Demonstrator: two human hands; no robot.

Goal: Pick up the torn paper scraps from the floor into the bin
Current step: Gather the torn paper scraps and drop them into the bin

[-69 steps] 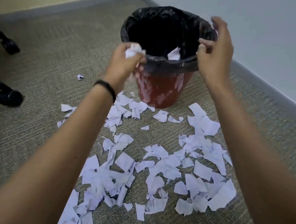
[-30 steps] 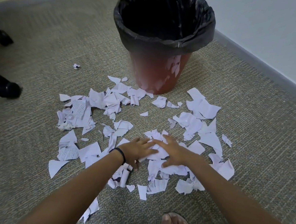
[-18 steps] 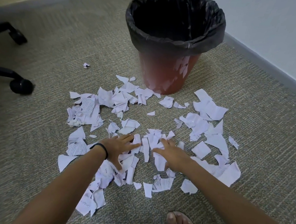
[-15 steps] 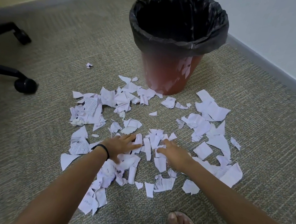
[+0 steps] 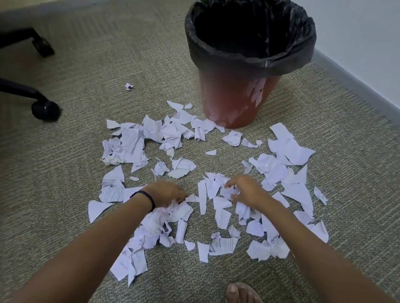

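Observation:
Several torn white paper scraps (image 5: 286,150) lie spread over the carpet in front of a red bin (image 5: 231,101) lined with a black bag (image 5: 248,53). My left hand (image 5: 165,194), with a black band at the wrist, curls its fingers into the scraps near the middle of the pile. My right hand (image 5: 246,190) is just to the right of it, its fingers curled round a crumpled scrap (image 5: 230,191). Both hands are low on the floor, well short of the bin.
Black chair legs with castors (image 5: 44,109) stand at the left. A small crumpled scrap (image 5: 129,86) lies apart toward the back left. A grey skirting board (image 5: 364,84) and wall run along the right. A sandalled foot (image 5: 243,301) is at the bottom edge.
Both hands came down from the bin's rim to the pile. Over the last half second their flat fingers have curled in, gathering scraps.

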